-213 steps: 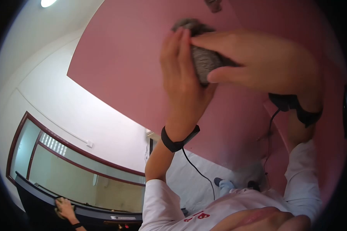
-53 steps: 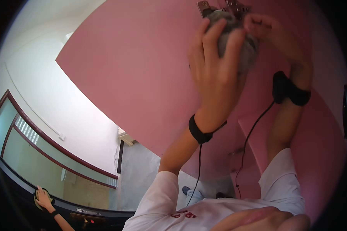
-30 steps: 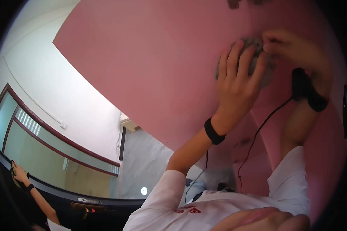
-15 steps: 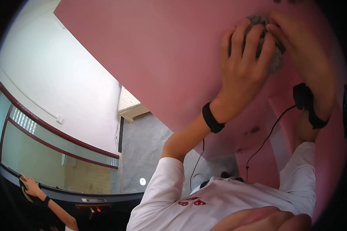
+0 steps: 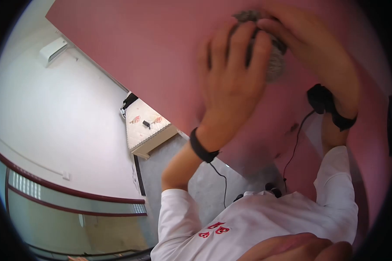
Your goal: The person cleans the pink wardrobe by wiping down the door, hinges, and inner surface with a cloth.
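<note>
A grey, rough-textured bundle (image 5: 275,65) with dark bands lies against the pink surface (image 5: 152,56), partly covered by my hands. I cannot make out its exact kind. My left hand (image 5: 233,71) curls over it from the near side, with fingers a little apart and bent onto it. From the right, my right hand (image 5: 302,37) grips its upper edge, the thumb pressed in close to my left fingertips. A black band (image 5: 202,147) circles my left wrist, and another black band with a small box (image 5: 322,101) sits on my right wrist.
At left stand a pale, low bed-like piece (image 5: 154,135) with a dark item on it and a white wall unit (image 5: 53,50). Dark-red-framed glass (image 5: 82,217) spans the lower left. Thin black cables (image 5: 224,185) hang from the wristbands. A blurred hand (image 5: 77,258) shows at the bottom edge.
The view has swung, so my hands and the bundle appear further left. More of the pale bed-like piece shows. The other hand at lower left has nearly left the frame. My grip looks much the same.
</note>
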Demonstrator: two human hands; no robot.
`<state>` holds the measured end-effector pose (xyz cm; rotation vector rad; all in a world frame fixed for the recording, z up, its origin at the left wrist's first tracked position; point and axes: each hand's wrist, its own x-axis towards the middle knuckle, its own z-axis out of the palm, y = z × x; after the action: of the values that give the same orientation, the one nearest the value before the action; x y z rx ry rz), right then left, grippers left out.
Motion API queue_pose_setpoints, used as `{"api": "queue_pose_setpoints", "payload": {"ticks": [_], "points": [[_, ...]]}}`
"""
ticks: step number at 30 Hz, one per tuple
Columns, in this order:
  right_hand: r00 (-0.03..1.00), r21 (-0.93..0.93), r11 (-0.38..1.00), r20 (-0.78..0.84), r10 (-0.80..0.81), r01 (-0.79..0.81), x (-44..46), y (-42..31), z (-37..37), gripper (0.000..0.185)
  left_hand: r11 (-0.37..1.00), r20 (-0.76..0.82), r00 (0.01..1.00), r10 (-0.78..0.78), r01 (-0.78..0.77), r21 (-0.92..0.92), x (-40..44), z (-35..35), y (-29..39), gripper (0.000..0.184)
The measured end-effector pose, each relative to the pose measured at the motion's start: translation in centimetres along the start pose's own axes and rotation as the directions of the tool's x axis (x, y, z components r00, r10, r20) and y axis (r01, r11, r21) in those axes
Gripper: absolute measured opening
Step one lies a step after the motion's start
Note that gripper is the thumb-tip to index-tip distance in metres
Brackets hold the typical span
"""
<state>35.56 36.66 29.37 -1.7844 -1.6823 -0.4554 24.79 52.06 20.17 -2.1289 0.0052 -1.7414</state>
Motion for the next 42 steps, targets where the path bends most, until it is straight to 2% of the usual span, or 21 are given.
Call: {"api": "queue_pose_setpoints", "payload": {"ticks": [1,2,4,5,6,8,9,11,15,21,23,24,26,27,28,30,32,34,36,38,42], "points": [[0.989,-0.05,0.998,0.147,0.032,-0.025,0.6,-1.8,-0.7,0.027,0.999,0.001,1.0,0.03,-0.03,0.034,-0.1,-0.7,-1.3,0.061],[0.988,-0.06,0.997,0.141,0.056,-0.048,0.8,-2.5,0.7,0.027,0.996,-0.002,0.998,0.063,-0.063,0.066,-0.3,-1.6,-2.3,0.063],[0.96,0.029,0.99,-0.249,-0.126,0.138,0.8,-3.2,4.6,0.024,0.998,-0.013,0.998,0.063,-0.063,0.027,-0.9,-3.5,-3.6,0.054],[0.955,0.011,0.996,-0.283,-0.084,0.091,0.7,-4.3,5.0,0.026,0.998,-0.016,0.998,0.053,-0.053,0.016,-1.2,-4.4,-4.2,0.046],[0.957,0.001,0.997,-0.28,-0.07,0.074,1.3,-4.5,6.6,0.026,0.998,-0.029,0.998,0.058,-0.059,-0.008,-1.6,-5.0,-5.1,0.055],[0.774,-0.158,0.958,-0.566,-0.285,0.238,2.6,-3.9,10.9,0.017,0.998,-0.043,0.997,0.059,-0.058,0.027,-2.2,-6.2,-6.1,0.059],[0.773,-0.172,0.961,-0.571,-0.277,0.218,2.4,-4.3,11.8,0.017,0.998,-0.05,0.996,0.068,-0.068,0.005,-2.7,-6.4,-5.8,0.059],[0.764,-0.009,0.98,-0.625,-0.162,0.201,2.3,-5.6,13.4,0.013,0.999,-0.125,0.992,0.028,-0.024,0.035,-3.7,-6.5,-5.7,0.06],[0.728,0.078,0.968,-0.674,-0.124,0.237,1.7,-5.8,15.5,0.02,0.994,-0.11,0.994,-0.015,0.027,0.108,-5.8,-6.7,-5.3,0.055],[0.784,0.093,0.967,-0.606,-0.134,0.237,-0.5,-8.0,17.1,0.016,0.991,-0.044,0.995,-0.095,0.098,0.088,-10.0,-8.4,-4.6,0.06],[0.859,0.003,0.964,-0.455,-0.236,0.267,-1.0,-8.1,16.6,0.02,0.988,-0.032,0.99,-0.136,0.138,0.076,-11.2,-8.5,-4.0,0.063],[0.857,0.004,0.962,-0.455,-0.242,0.273,-0.9,-7.7,16.4,0.02,0.98,-0.049,0.983,-0.177,0.181,0.078,-11.8,-8.4,-3.7,0.064],[0.88,-0.008,0.932,-0.328,-0.344,0.362,-1.0,-6.1,16.3,0.023,0.969,-0.056,0.974,-0.218,0.223,0.105,-13.1,-7.2,-2.7,0.065],[0.872,-0.01,0.926,-0.333,-0.358,0.377,-1.1,-5.6,16.2,0.023,0.962,-0.11,0.96,-0.259,0.267,0.066,-13.7,-6.5,-2.2,0.065],[0.899,-0.035,0.926,-0.229,-0.372,0.375,-1.5,-5.6,15.9,0.023,0.951,-0.172,0.938,-0.301,0.309,0.021,-14.1,-6.2,-1.3,0.065],[0.92,-0.035,0.922,-0.055,-0.387,0.386,-2.8,-3.5,16.4,0.023,0.942,-0.141,0.935,-0.324,0.333,0.044,-14.9,-4.9,0.3,0.066],[0.917,-0.015,0.917,0.04,-0.397,0.398,-3.1,-1.4,15.3,0.023,0.921,-0.127,0.92,-0.372,0.382,0.072,-14.4,-4.1,1.7,0.067],[0.913,0.015,0.919,0.11,-0.393,0.394,-3.2,1.0,14.0,0.023,0.918,-0.083,0.925,-0.371,0.379,0.115,-14.0,-2.9,3.0,0.068],[0.913,0.06,0.927,0.159,-0.376,0.371,-3.3,3.4,13.2,0.024,0.914,-0.126,0.926,-0.357,0.374,0.16,-13.8,-1.0,4.0,0.067],[0.913,0.109,0.932,0.189,-0.361,0.346,-3.7,5.4,12.2,0.024,0.944,-0.095,0.957,-0.273,0.285,0.164,-13.6,0.3,4.9,0.064],[0.892,0.302,0.892,0.203,-0.405,0.336,-4.5,7.9,11.2,0.025,0.965,0.024,0.974,-0.226,0.22,0.143,-11.5,-1.1,4.8,0.066]]}}
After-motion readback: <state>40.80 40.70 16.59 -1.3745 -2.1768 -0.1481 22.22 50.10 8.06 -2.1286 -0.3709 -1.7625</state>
